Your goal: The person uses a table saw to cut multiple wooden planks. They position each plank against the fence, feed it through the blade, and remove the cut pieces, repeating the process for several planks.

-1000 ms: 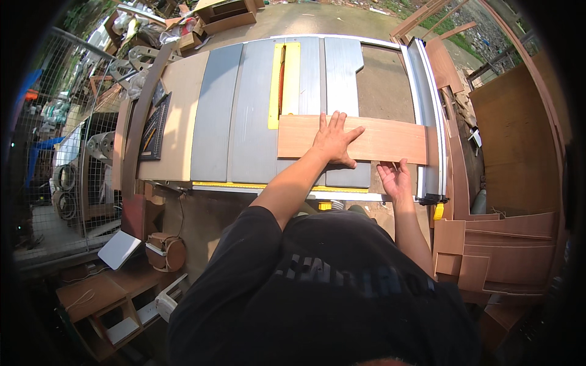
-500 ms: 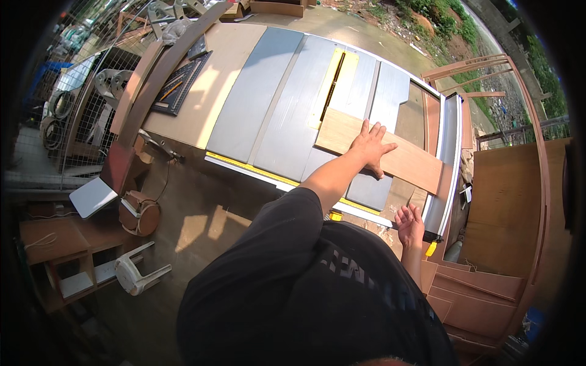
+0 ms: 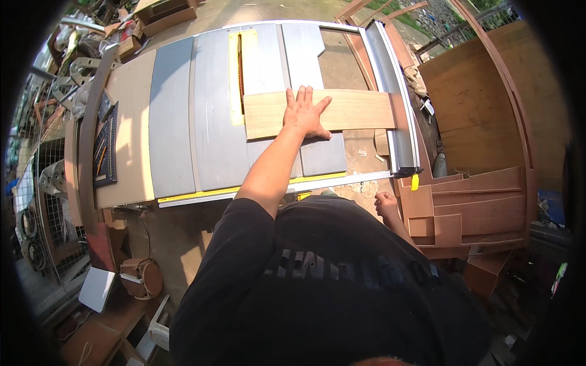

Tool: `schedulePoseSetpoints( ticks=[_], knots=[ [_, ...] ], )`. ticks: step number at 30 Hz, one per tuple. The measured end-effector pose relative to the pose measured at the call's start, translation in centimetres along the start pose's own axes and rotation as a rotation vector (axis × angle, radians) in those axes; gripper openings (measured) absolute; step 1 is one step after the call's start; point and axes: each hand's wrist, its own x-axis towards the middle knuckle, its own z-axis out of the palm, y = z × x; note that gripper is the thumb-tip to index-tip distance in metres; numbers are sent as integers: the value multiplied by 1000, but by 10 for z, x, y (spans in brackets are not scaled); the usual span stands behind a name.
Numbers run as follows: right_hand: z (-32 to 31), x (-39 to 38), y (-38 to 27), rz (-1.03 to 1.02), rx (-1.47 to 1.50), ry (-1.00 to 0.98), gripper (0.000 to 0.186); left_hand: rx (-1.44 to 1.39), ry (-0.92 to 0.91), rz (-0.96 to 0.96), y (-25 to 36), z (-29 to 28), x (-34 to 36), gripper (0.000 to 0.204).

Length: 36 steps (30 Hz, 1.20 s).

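A light brown wooden board [image 3: 363, 111] lies flat across a grey table saw top [image 3: 217, 146]. Its left end sits beside the yellow-edged blade slot [image 3: 240, 67], and its right end reaches the long metal fence [image 3: 390, 73]. My left hand [image 3: 303, 114] rests palm down on the board, fingers spread. Off the table's front right corner, my right hand [image 3: 386, 204] is loosely curled, apart from the board, with nothing visible in it.
A black carpenter's square [image 3: 106, 146] and pencils lie on the pale side panel [image 3: 131, 131] at left. Brown wood sheets [image 3: 482, 201] are stacked at right, below a large plywood panel [image 3: 476, 91]. A white stool [image 3: 160, 326] stands at lower left.
My view has turned, shifting the saw leftward in the picture. The left hand stays on the board. My right hand's fingers have curled in, and it has drawn back from the table edge.
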Motion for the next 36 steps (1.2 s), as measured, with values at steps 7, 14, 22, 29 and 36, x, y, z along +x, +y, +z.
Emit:
schedulePoseSetpoints(
  ticks=[7, 14, 22, 29, 36],
  knots=[
    [-10, 22, 33, 132, 201, 131, 14, 152, -13, -22, 14, -5, 4, 116],
    [35, 31, 19, 201, -15, -410, 29, 206, -100, -14, 18, -1, 17, 121],
    [187, 28, 15, -77, -471, -831, 59, 231, -41, 70, 3, 9, 16, 126],
    [214, 10, 12, 387, 22, -864, 38, 238, 59, 140, -20, 14, 12, 121],
    [207, -32, 2, 294, 594, -945, 34, 155, 40, 106, -18, 15, 9, 117]
  ],
)
